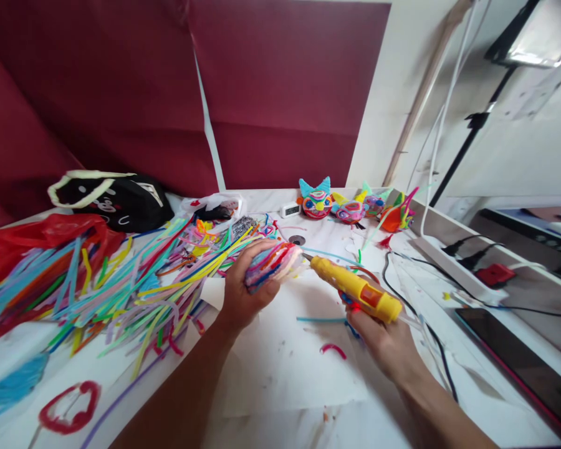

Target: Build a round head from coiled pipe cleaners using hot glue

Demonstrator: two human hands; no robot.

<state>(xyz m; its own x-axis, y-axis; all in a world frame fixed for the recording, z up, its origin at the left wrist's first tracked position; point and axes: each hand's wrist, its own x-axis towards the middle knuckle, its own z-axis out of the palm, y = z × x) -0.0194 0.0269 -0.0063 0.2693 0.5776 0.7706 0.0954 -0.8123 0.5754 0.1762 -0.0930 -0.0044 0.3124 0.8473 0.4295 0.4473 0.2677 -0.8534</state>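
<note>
My left hand (pixel 245 290) is closed around a rounded craft piece (pixel 273 262) made of coiled pink, red and blue pipe cleaners, held above the white table (pixel 285 374). My right hand (pixel 383 340) grips a yellow hot glue gun (pixel 355 288). Its metal nozzle touches the right side of the craft piece.
A large heap of coloured pipe cleaners (pixel 112 280) covers the table's left side, with a red plastic bag (pixel 32 240) and a black bag (pixel 116 199) behind. Three finished colourful figures (pixel 350 206) stand at the back. A power strip (pixel 458 268), cables and a dark tablet (pixel 523 368) lie at right.
</note>
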